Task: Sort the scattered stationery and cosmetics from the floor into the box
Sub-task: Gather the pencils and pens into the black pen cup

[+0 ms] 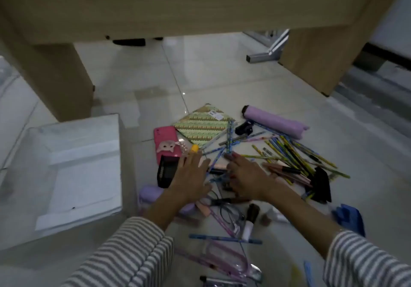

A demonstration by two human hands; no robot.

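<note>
The tiled floor (211, 82) bears a white box (84, 126), a patterned notebook (204, 126), a lilac pouch (275, 121) and pencils (289, 151) (loosely crossed).

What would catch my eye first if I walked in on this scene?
The left hand and right hand spread over a jumble of pencils on the pale tiled floor, mid-view. Beyond them lie a pink phone case, a green patterned notebook and a lilac pouch; a clear box sits to the left.

A pale tiled floor (211, 75) is being shaded by the wooden table (178, 4); a metal frame (264, 56) is being partly hidden behind it.
</note>
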